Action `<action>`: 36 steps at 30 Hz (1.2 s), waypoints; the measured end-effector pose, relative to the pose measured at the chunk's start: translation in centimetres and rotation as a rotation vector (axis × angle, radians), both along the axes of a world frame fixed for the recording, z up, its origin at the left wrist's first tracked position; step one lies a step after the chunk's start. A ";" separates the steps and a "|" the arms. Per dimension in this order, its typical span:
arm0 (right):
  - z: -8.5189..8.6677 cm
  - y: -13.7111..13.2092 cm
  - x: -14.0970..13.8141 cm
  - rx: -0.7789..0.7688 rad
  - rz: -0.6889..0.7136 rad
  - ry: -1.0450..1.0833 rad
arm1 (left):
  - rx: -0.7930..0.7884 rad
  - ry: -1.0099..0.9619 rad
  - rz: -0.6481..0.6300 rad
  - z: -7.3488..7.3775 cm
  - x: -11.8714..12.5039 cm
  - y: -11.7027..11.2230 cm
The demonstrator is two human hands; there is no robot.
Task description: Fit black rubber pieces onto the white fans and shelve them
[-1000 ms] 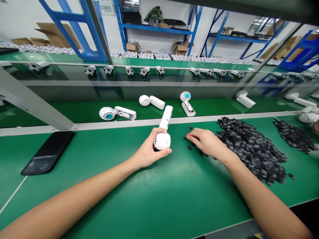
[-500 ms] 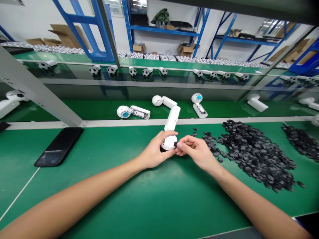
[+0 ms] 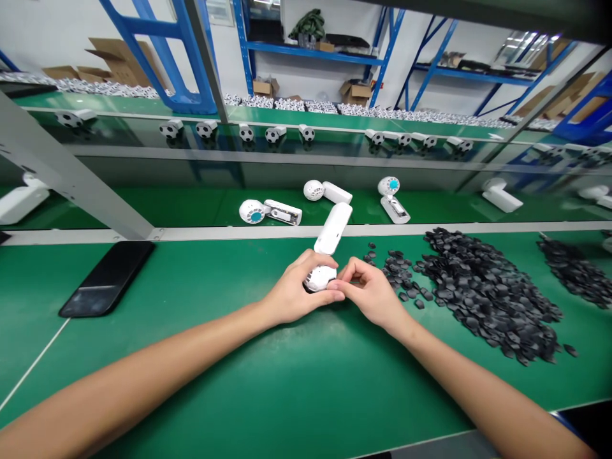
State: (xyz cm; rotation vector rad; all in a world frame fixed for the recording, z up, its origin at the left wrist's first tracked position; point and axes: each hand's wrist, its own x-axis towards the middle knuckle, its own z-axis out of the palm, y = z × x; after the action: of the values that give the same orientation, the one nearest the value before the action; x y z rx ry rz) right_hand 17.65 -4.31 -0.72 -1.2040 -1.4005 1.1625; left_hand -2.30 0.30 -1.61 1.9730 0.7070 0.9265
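Note:
My left hand (image 3: 297, 288) is closed around the round, slotted head of a white handheld fan (image 3: 320, 278), thumb below and fingers above. The fan's white handle (image 3: 333, 228) points away from me toward the ledge. At the head's right side my right hand (image 3: 370, 290) is pinched, fingertips touching the ball. A small dark edge of a black plastic piece shows at those fingertips; the rest is hidden. Just right of this hand lie loose black pieces (image 3: 396, 268), with a large pile of black pieces (image 3: 488, 293) beyond them.
A black phone (image 3: 108, 278) lies on the green tabletop (image 3: 268, 389) at left. Behind the metal ledge (image 3: 215, 234), several white fans (image 3: 283, 212) rest on a green belt. Farther back stand football-patterned fans (image 3: 275, 134). A grey post (image 3: 81, 172) rises at left.
My right fingertips have closed in on the ball, and the black piece is now mostly hidden. Fans on the near belt have shifted right; those farther back have shifted left.

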 end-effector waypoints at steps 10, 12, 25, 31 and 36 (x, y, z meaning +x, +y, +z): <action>-0.4 0.0 -0.2 0.049 -0.022 -0.020 | 0.012 -0.027 0.022 0.1 0.1 0.0; 0.4 0.2 0.5 0.027 0.044 -0.062 | -0.032 -0.059 0.030 0.1 0.4 0.0; 3.7 1.4 10.2 0.130 0.286 -0.946 | -0.410 -0.102 0.054 0.5 -0.6 0.9; 3.6 1.5 9.0 0.118 0.247 -0.892 | -0.242 -0.149 0.111 0.4 -0.5 0.6; 3.1 0.9 5.9 -0.079 0.138 -0.448 | -0.112 -0.001 0.158 0.1 -0.1 1.2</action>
State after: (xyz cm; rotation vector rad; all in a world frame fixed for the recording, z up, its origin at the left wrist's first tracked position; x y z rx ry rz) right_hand 23.56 -3.37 2.42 -1.5074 -1.8069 1.0900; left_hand -2.38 1.49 -1.51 1.8387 0.9054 0.9598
